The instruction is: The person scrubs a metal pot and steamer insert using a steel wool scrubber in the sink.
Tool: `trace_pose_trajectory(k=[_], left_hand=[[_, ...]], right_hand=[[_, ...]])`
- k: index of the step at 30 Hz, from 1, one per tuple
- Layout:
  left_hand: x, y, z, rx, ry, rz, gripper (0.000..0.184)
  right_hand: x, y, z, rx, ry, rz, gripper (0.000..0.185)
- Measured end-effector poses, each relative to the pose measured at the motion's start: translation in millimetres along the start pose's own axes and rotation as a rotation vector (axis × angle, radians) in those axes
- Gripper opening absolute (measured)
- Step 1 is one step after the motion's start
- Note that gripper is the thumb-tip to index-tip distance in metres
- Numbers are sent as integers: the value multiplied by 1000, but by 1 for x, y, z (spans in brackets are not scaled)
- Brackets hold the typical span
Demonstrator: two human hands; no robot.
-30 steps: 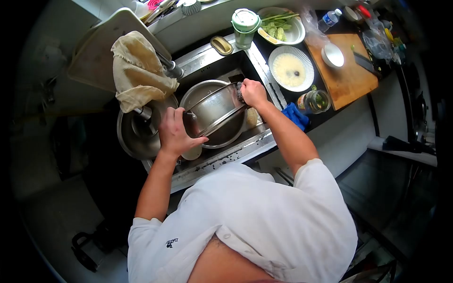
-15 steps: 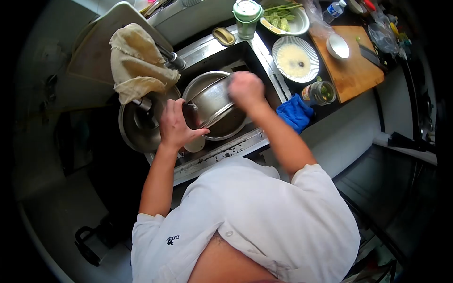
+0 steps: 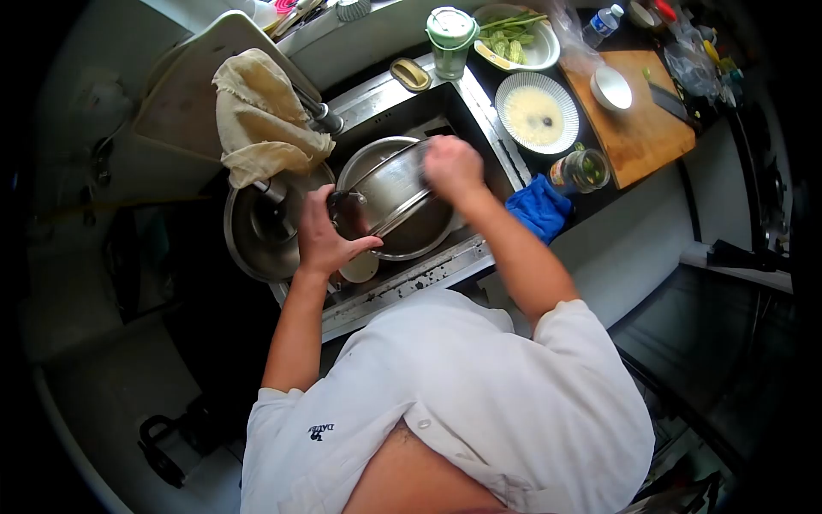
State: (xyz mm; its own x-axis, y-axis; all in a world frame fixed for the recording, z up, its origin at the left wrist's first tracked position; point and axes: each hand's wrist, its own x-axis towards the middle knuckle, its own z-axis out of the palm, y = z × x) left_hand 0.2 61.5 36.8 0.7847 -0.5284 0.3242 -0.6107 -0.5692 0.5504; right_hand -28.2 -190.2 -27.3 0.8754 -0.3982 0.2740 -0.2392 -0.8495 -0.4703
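A metal pot is tilted on its side over a round steel basin in the sink. My left hand grips the pot's left end, thumb along the lower rim and fingers over the top. At the pot's right end is my right hand, closed and smeared by motion; the dark scrubber it holds is barely visible now. Left of my left hand, a second steel bowl sits under the faucet, over which a beige cloth hangs.
Behind the sink stand a green-lidded cup and a soap dish. To the right are a blue cloth, a glass jar, a plate of pale liquid, a dish of vegetables and a cutting board with a bowl and knife.
Compared with one second ago, my right hand has shifted slightly along the pot's right end and is blurred. My left hand keeps its hold. The whole view has shifted slightly.
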Motion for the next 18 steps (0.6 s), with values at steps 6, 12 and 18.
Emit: trace_pose_trajectory(k=[6, 12, 18], left_hand=[[-53, -82, 42, -191, 145, -241, 84], [-21, -75, 49, -178, 83, -219, 30], [2, 3, 48, 58, -34, -324, 22]], right_hand=[[-21, 32, 14, 80, 34, 86, 11], [-24, -5, -1, 167, 105, 10, 9], [-35, -33, -15, 86, 111, -182, 8]])
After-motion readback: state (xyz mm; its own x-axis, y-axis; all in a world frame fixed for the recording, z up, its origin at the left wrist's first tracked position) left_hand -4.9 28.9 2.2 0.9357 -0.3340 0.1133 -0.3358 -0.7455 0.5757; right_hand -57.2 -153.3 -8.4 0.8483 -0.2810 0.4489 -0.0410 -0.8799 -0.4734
